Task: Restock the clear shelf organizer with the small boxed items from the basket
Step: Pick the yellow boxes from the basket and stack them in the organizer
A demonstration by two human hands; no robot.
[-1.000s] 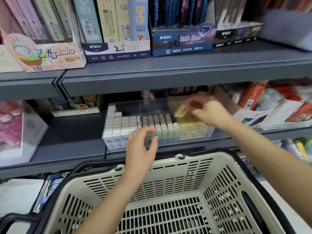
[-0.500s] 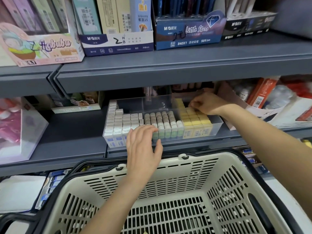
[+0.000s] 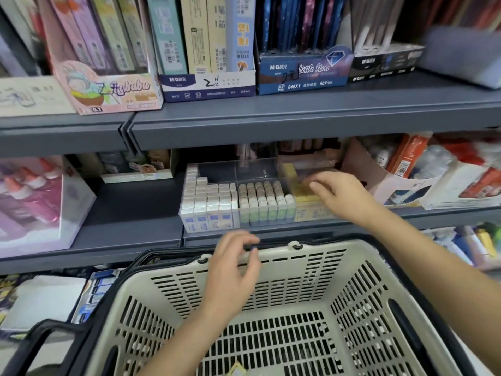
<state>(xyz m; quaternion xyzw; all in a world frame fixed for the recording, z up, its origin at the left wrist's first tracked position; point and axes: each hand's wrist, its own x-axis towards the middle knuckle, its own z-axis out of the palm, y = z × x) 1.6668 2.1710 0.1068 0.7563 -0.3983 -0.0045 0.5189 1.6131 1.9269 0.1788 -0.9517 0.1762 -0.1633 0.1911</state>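
The clear shelf organizer [image 3: 217, 169] stands on the middle shelf with three compartments. White-and-blue boxes [image 3: 206, 202] fill the left one, green-and-white boxes [image 3: 264, 203] the middle, yellow boxes [image 3: 303, 191] the right. My right hand [image 3: 339, 196] hovers over the yellow compartment, fingers loosely curled, holding nothing that I can see. My left hand [image 3: 233, 272] hangs over the far rim of the beige basket [image 3: 352, 267], fingers relaxed and empty. One small yellowish box [image 3: 238, 371] lies at the basket's near bottom edge.
The upper shelf [image 3: 298, 118] overhangs the organizer and carries pencil-lead display boxes [image 3: 208, 85]. A pink boxed set [image 3: 35, 204] stands to the left, red and white packets [image 3: 433, 172] to the right. The basket's black handle [image 3: 40, 337] sticks out at the lower left.
My right hand set the yellow box into the right compartment and now draws back, empty. My left hand dropped from the organizer's front to the basket rim.
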